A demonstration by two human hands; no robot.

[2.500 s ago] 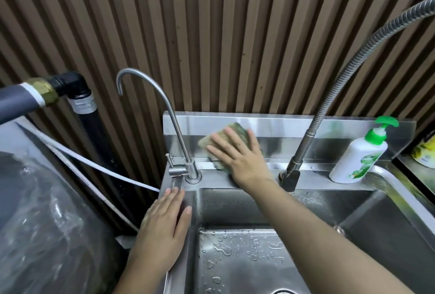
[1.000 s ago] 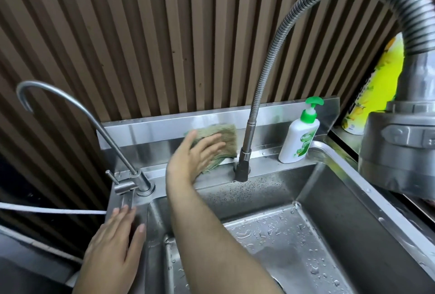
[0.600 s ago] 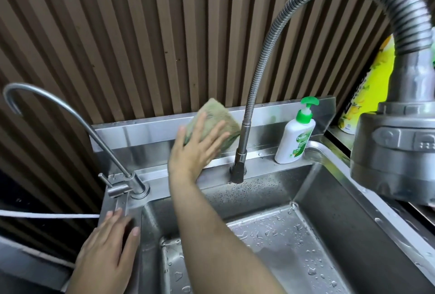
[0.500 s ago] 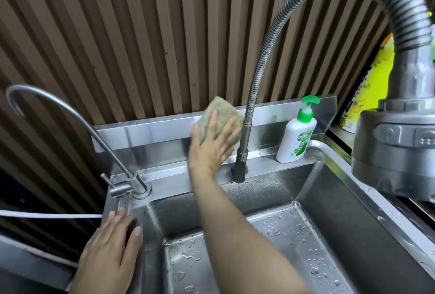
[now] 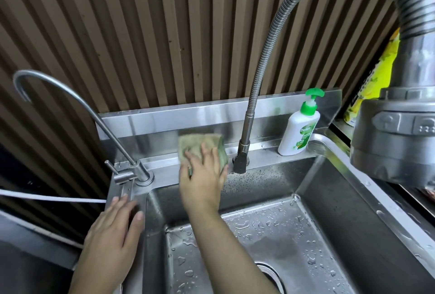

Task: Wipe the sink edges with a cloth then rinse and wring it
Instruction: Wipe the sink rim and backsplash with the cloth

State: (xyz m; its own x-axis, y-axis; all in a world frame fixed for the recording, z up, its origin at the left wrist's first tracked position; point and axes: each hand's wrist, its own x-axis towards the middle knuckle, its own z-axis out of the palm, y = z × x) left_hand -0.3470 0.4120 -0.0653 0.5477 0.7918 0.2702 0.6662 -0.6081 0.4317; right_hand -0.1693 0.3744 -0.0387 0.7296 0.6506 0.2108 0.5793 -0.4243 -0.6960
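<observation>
A green-grey cloth (image 5: pixel 188 144) lies flat against the lower part of the steel backsplash and the back ledge of the sink (image 5: pixel 329 150). My right hand (image 5: pixel 203 173) presses on it with fingers spread, between the thin tap and the base of the flexible tap. My left hand (image 5: pixel 113 234) rests flat, fingers apart, on the sink's left rim. The basin is wet with droplets, and part of the drain (image 5: pixel 270 275) shows beside my right forearm.
A thin gooseneck tap (image 5: pixel 94 114) stands at the back left corner. A flexible hose tap (image 5: pixel 259 67) rises from the back ledge; its spray head (image 5: pixel 395 138) hangs close at right. A white soap bottle with a green pump (image 5: pixel 299 131) stands on the back ledge.
My right hand has slid the cloth down from the top of the backsplash to the back ledge. My left hand has stayed on the left rim.
</observation>
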